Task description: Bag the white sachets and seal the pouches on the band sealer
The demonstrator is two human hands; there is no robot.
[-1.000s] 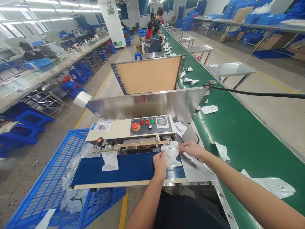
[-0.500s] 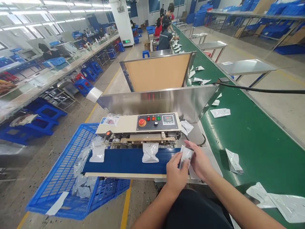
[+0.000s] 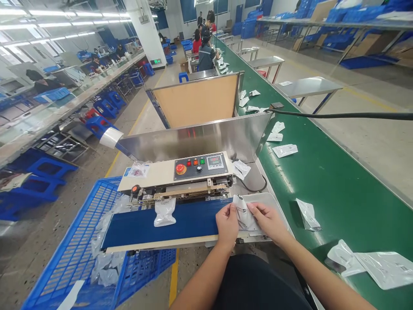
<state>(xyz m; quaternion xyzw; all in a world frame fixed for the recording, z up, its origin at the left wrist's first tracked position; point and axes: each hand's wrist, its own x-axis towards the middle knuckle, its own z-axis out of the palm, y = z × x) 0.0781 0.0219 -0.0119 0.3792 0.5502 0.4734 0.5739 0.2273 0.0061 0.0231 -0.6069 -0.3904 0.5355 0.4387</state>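
Observation:
Between my two hands a white foil pouch [image 3: 244,215] with dark print stands upright by the right end of the blue belt [image 3: 193,224]. My left hand [image 3: 227,226] pinches its left edge with thumb and fingers. The right edge is gripped by my right hand [image 3: 269,221]. Behind the belt is a band sealing machine [image 3: 155,178] with a control panel [image 3: 200,166]. Another pouch [image 3: 165,214] hangs from the machine's sealing track, its lower part over the belt.
A blue basket [image 3: 64,252] holding several pouches stands below the belt's left end. On the right runs a green conveyor [image 3: 332,185] with scattered pouches [image 3: 308,214]. A loose pouch [image 3: 241,169] lies beside the machine. Upright metal panels [image 3: 193,137] stand behind; co-workers sit farther off.
The pouch in the sealing track has moved left, and the one at the belt's left end is gone from it. My hands now hold their pouch by opposite edges, printed side showing. The view has shifted.

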